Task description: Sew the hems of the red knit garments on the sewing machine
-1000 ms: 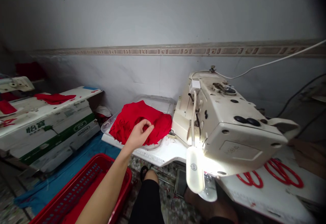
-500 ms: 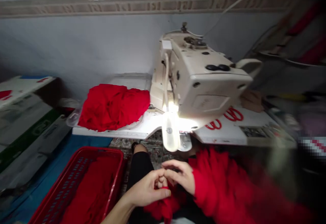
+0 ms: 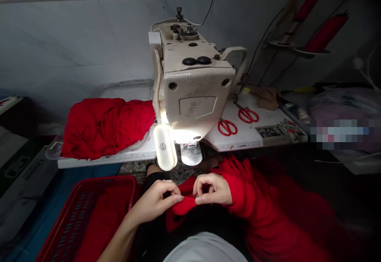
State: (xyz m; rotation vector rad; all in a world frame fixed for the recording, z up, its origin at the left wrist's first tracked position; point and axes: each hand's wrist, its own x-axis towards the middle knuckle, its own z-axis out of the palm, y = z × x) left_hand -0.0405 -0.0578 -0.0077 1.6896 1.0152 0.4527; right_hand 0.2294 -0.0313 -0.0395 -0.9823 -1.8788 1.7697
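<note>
Above my lap a piece of red fabric [image 3: 187, 205] is stretched between my two hands. My left hand [image 3: 159, 199] pinches its left edge between thumb and fingers. On the other side my right hand [image 3: 212, 189] grips the edge with thumb and curled fingers. Bunched red cloth [image 3: 262, 202] wraps my right forearm and trails off to the right. Just beyond my hands stands a cream sewing machine [image 3: 196, 95], its lamp [image 3: 165, 147] lit over the needle area. The needle itself I cannot make out.
A heap of red fabric [image 3: 107, 125] lies left on the white table [image 3: 238, 141]. Two red-handled scissors [image 3: 228, 128] rest right of the machine. A red basket [image 3: 133, 184] with red cloth stands at lower left. Red thread cones [image 3: 327, 31] are at upper right.
My hands have drawn apart, and the red fabric now spans between them rather than being bunched at the fingers. The view has shifted, so the machine appears further left.
</note>
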